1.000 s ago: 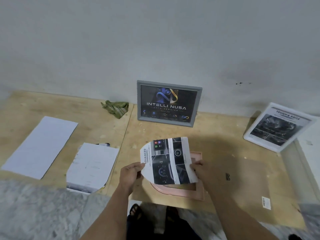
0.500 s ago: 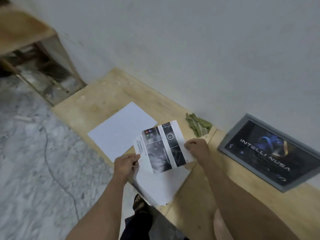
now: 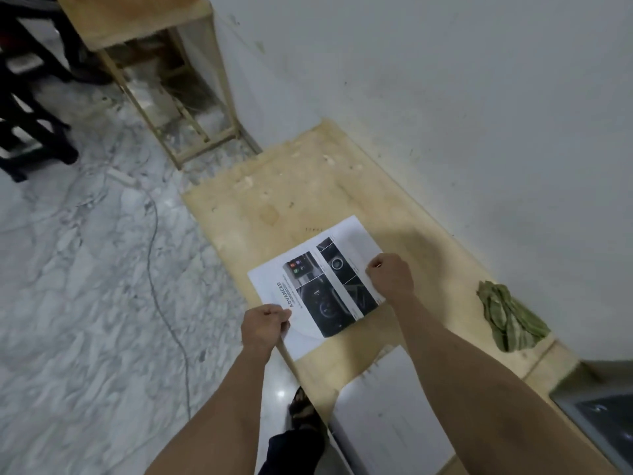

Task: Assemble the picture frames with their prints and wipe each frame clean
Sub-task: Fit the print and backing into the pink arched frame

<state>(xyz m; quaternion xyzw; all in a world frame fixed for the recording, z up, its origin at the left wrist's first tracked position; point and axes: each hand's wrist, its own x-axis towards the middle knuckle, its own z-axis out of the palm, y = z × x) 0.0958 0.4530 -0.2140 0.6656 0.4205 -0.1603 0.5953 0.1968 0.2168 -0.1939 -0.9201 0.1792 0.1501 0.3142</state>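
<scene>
Both hands hold one print (image 3: 325, 286) over the plywood board (image 3: 308, 186) that lies on the floor along the white wall (image 3: 445, 97). Left hand (image 3: 265, 325) pinches the print's near-left corner, fingers curled round the edge; right hand (image 3: 388, 274) grips the far-right edge, knuckles up, fingers tucked under. The print is a white sheet w/ dark car-interior photos and the word ADVANCED down one side (smaller text too blurred to read). It sits at or just above a plain white sheet of similar size on the board; can't tell if they touch. A crumpled green cloth (image 3: 510, 322) lies on the board near the wall, to the right of the right hand and well apart from the print. Nearer the camera, btwn the forearms, a pale sheet or panel (image 3: 394, 416) w/ a ragged top edge lies on the board. Bottom right corner shows part of a grey picture frame (image 3: 596, 409) w/ a dark print inside, cut off by the view's edge. Left of the board is marble-patterned floor (image 3: 85, 286) w/ a thin cable (image 3: 161, 296) running across it. Top left, a bare wooden shelf unit (image 3: 164, 63) stands against the wall. A sandalled foot (image 3: 305, 409) shows at the board's near edge.
</scene>
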